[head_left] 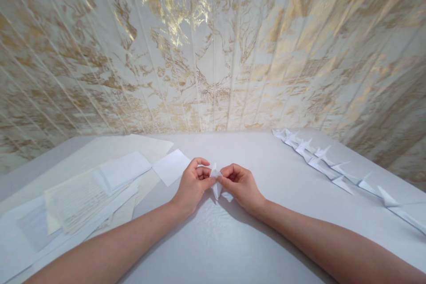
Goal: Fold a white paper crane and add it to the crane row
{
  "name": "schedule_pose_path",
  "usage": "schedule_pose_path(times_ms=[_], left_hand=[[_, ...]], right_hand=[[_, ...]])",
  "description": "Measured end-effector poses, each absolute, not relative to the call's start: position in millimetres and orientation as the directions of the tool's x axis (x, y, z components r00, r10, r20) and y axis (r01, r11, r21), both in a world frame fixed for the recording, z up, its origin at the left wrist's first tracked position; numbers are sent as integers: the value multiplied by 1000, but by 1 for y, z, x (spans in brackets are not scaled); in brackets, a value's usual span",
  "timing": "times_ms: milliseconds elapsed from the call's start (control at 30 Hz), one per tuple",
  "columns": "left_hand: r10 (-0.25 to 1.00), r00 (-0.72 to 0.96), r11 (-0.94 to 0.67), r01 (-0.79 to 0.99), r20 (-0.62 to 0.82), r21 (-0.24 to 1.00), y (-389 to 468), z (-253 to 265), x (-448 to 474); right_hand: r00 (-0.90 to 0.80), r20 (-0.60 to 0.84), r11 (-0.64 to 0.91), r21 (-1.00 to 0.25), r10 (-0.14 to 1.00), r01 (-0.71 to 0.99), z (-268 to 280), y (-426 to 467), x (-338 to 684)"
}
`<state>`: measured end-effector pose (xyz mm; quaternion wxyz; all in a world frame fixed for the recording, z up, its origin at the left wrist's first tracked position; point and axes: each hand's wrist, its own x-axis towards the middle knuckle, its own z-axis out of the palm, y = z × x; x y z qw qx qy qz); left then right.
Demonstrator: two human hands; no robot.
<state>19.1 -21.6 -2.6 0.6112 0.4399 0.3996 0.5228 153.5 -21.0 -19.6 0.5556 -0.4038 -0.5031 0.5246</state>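
Observation:
A small folded white paper piece [216,191], narrow and pointed at its lower end, is held upright between my two hands just above the table. My left hand [197,182] pinches its left side with thumb and forefinger, the other fingers curled. From the right, my right hand [240,185] pinches the same paper near its middle. The fingertips hide part of the folds. Beneath my right hand a small white paper bit [227,196] shows; I cannot tell whether it belongs to the folded piece.
Folded white paper birds [321,166] stand in rows at the right. A blank white sheet [171,167] lies left of my hands, beside stacked papers [83,204], some printed. The pale table [213,244] ends at a gold-patterned wall covering [213,53].

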Motion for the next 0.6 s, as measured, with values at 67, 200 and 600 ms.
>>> schedule_pose_path(times_ms=[67, 200, 600], left_hand=[[992, 128, 57, -282, -21, 958, -21, -3, 18], [993, 117, 34, -258, -4, 965, -21, -3, 17], [984, 177, -16, -43, 23, 999, -17, -8, 17]], right_hand=[[-89, 100, 80, -975, 991, -205, -19, -21, 154], [-114, 64, 36, -974, 991, -226, -18, -21, 155], [-130, 86, 52, -968, 988, -246, -19, -18, 155]])
